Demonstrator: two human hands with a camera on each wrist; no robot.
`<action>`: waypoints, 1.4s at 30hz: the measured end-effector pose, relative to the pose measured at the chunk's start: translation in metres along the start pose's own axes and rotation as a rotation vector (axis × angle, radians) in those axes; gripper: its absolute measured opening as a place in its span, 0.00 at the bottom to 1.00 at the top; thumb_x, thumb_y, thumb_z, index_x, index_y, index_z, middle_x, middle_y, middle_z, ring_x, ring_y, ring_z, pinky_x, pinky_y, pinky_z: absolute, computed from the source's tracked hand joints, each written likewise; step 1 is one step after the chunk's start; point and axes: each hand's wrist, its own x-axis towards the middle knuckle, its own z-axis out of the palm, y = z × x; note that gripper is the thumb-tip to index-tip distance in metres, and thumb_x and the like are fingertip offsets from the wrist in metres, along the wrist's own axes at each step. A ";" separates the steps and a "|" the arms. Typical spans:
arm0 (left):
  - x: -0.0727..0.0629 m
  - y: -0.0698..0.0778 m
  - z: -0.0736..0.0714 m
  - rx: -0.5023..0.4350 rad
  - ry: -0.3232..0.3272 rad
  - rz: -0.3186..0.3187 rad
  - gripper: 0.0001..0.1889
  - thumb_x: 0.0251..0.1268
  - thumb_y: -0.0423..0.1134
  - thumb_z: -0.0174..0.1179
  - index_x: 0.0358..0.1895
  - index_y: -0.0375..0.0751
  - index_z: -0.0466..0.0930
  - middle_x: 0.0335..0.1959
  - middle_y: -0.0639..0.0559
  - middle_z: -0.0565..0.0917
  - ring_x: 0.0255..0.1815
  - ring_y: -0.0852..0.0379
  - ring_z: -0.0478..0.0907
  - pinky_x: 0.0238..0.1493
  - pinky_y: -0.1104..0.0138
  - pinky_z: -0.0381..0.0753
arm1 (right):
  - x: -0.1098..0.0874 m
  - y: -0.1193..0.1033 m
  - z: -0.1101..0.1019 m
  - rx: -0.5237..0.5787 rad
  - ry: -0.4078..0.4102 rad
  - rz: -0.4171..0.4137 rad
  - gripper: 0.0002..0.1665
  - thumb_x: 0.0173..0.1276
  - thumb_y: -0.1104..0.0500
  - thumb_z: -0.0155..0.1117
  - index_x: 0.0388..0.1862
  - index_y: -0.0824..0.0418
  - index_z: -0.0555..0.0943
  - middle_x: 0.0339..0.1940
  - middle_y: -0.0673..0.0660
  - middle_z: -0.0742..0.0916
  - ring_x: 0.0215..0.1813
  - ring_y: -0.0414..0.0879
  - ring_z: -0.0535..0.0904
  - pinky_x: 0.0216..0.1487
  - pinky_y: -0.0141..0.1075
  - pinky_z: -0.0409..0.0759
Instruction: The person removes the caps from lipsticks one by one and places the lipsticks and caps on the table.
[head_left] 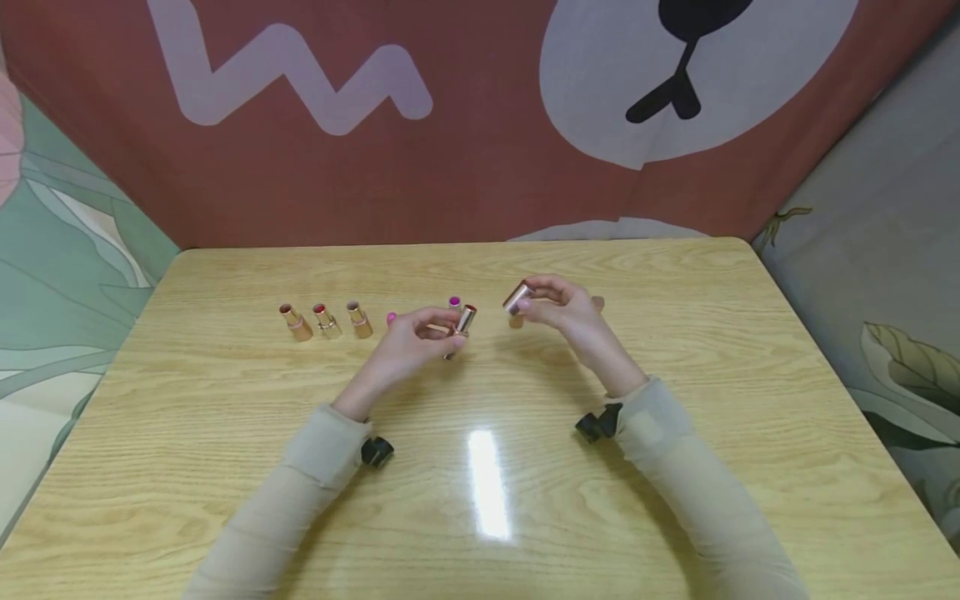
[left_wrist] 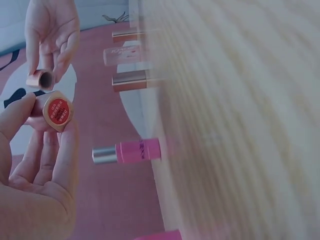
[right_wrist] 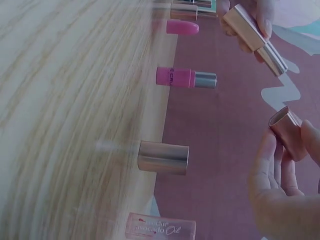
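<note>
My left hand (head_left: pixel 408 343) grips an uncapped lipstick (head_left: pixel 466 319) by its rose-gold base. The lipstick leans, its red tip up; in the left wrist view the red label (left_wrist: pixel 59 111) on its bottom faces the camera. My right hand (head_left: pixel 570 317) pinches a rose-gold lipstick cap (head_left: pixel 517 297) between thumb and fingers. In the left wrist view the cap's dark opening (left_wrist: pixel 47 80) shows. Cap and lipstick are apart, both held above the table. Behind the left hand stands a pink lipstick (right_wrist: pixel 176 77) with a silver collar, partly hidden in the head view.
Three uncapped lipsticks, gold (head_left: pixel 296 323), clear-based (head_left: pixel 327 322) and gold (head_left: pixel 360 320), stand in a row at the left. A pink cap (right_wrist: pixel 182 27) stands nearby. Beyond the right hand stand a rose-gold cap (right_wrist: pixel 163 158), a clear pink lettered cap (right_wrist: pixel 160 227) and another rose-gold cap (left_wrist: pixel 125 36).
</note>
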 end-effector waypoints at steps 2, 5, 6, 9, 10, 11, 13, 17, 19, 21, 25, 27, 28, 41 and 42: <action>-0.001 0.000 -0.003 0.003 0.009 0.008 0.20 0.60 0.40 0.66 0.56 0.44 0.78 0.55 0.47 0.82 0.51 0.51 0.80 0.45 0.69 0.78 | -0.001 -0.001 -0.002 -0.016 0.003 0.004 0.25 0.66 0.66 0.60 0.61 0.71 0.68 0.37 0.40 0.82 0.39 0.32 0.81 0.49 0.26 0.80; -0.003 0.001 -0.008 -0.001 0.013 0.014 0.20 0.60 0.40 0.65 0.57 0.44 0.78 0.56 0.47 0.81 0.52 0.50 0.79 0.45 0.69 0.78 | -0.002 -0.002 -0.004 -0.032 0.004 0.003 0.23 0.66 0.65 0.60 0.59 0.67 0.71 0.38 0.40 0.82 0.40 0.31 0.81 0.49 0.25 0.79; -0.003 0.001 -0.010 -0.004 0.016 0.014 0.20 0.61 0.40 0.65 0.57 0.43 0.77 0.57 0.47 0.80 0.52 0.50 0.79 0.45 0.69 0.78 | -0.002 -0.002 -0.005 -0.032 0.005 0.001 0.21 0.66 0.64 0.61 0.58 0.65 0.71 0.39 0.40 0.82 0.40 0.31 0.81 0.49 0.25 0.79; -0.006 0.000 -0.015 -0.019 0.022 0.007 0.21 0.61 0.40 0.65 0.58 0.43 0.76 0.59 0.46 0.78 0.54 0.49 0.78 0.46 0.69 0.78 | -0.002 -0.003 -0.008 -0.022 0.003 -0.012 0.18 0.66 0.65 0.61 0.54 0.62 0.73 0.38 0.40 0.82 0.41 0.32 0.81 0.49 0.26 0.80; -0.007 -0.001 -0.017 -0.021 0.025 0.009 0.22 0.61 0.40 0.64 0.59 0.42 0.75 0.59 0.45 0.78 0.54 0.49 0.78 0.47 0.69 0.78 | -0.003 -0.003 -0.009 -0.022 0.004 -0.015 0.17 0.66 0.66 0.61 0.53 0.61 0.73 0.38 0.40 0.82 0.41 0.32 0.81 0.49 0.27 0.80; -0.007 -0.001 -0.018 -0.023 0.030 0.005 0.22 0.61 0.40 0.64 0.59 0.42 0.75 0.60 0.45 0.77 0.55 0.48 0.78 0.47 0.68 0.78 | -0.003 -0.003 -0.010 -0.028 0.009 -0.015 0.16 0.66 0.66 0.61 0.52 0.59 0.74 0.38 0.40 0.82 0.42 0.32 0.80 0.49 0.27 0.80; -0.009 -0.002 -0.022 -0.017 0.042 -0.004 0.23 0.62 0.41 0.64 0.60 0.42 0.74 0.61 0.46 0.77 0.56 0.48 0.78 0.48 0.68 0.79 | -0.003 -0.004 -0.011 -0.050 0.019 -0.007 0.15 0.66 0.65 0.61 0.51 0.57 0.74 0.39 0.40 0.81 0.43 0.33 0.79 0.49 0.27 0.80; -0.011 -0.004 -0.029 -0.008 0.065 -0.017 0.23 0.62 0.41 0.64 0.60 0.43 0.73 0.61 0.47 0.76 0.57 0.47 0.78 0.50 0.66 0.79 | -0.003 -0.006 -0.016 -0.097 0.042 0.012 0.16 0.66 0.64 0.62 0.51 0.53 0.74 0.42 0.40 0.80 0.47 0.33 0.78 0.51 0.26 0.78; -0.012 -0.004 -0.033 -0.006 0.078 -0.019 0.23 0.62 0.41 0.64 0.60 0.42 0.73 0.60 0.46 0.77 0.57 0.47 0.78 0.50 0.65 0.79 | -0.003 -0.006 -0.018 -0.106 0.046 0.015 0.17 0.66 0.64 0.62 0.51 0.52 0.74 0.43 0.39 0.80 0.48 0.33 0.78 0.52 0.26 0.76; -0.013 -0.005 -0.037 -0.001 0.089 -0.023 0.23 0.62 0.41 0.64 0.60 0.42 0.73 0.59 0.45 0.77 0.57 0.47 0.78 0.50 0.66 0.79 | -0.003 -0.007 -0.020 -0.111 0.049 0.013 0.17 0.66 0.64 0.63 0.51 0.51 0.74 0.44 0.38 0.80 0.49 0.33 0.78 0.53 0.27 0.75; -0.014 -0.005 -0.043 0.010 0.112 -0.017 0.24 0.62 0.41 0.64 0.60 0.41 0.73 0.57 0.45 0.78 0.57 0.48 0.77 0.50 0.67 0.78 | -0.003 -0.008 -0.024 -0.126 0.053 0.002 0.16 0.65 0.64 0.64 0.49 0.49 0.75 0.43 0.37 0.80 0.49 0.33 0.77 0.52 0.26 0.75; -0.016 -0.005 -0.046 0.011 0.119 -0.011 0.24 0.62 0.41 0.64 0.60 0.40 0.72 0.57 0.44 0.78 0.57 0.48 0.76 0.50 0.68 0.78 | -0.003 -0.009 -0.025 -0.119 0.056 -0.009 0.16 0.65 0.64 0.64 0.47 0.48 0.75 0.42 0.37 0.81 0.48 0.34 0.77 0.50 0.25 0.76; -0.016 -0.006 -0.047 0.008 0.123 -0.009 0.24 0.62 0.41 0.64 0.60 0.40 0.72 0.56 0.44 0.78 0.58 0.48 0.76 0.50 0.68 0.78 | -0.004 -0.009 -0.026 -0.112 0.059 -0.015 0.16 0.65 0.65 0.64 0.46 0.47 0.76 0.41 0.37 0.81 0.47 0.34 0.78 0.50 0.24 0.77; -0.026 -0.010 -0.067 -0.048 0.167 0.021 0.27 0.62 0.42 0.65 0.62 0.39 0.68 0.43 0.67 0.77 0.44 0.74 0.78 0.46 0.77 0.78 | -0.005 -0.013 -0.038 -0.167 0.091 -0.020 0.15 0.64 0.62 0.66 0.45 0.45 0.77 0.39 0.35 0.81 0.45 0.34 0.78 0.48 0.25 0.76; -0.027 -0.009 -0.069 -0.052 0.173 0.021 0.27 0.61 0.42 0.65 0.62 0.39 0.68 0.42 0.68 0.77 0.43 0.75 0.78 0.45 0.77 0.78 | -0.005 -0.014 -0.039 -0.180 0.098 -0.022 0.15 0.64 0.62 0.66 0.45 0.45 0.77 0.39 0.35 0.81 0.45 0.33 0.78 0.47 0.25 0.75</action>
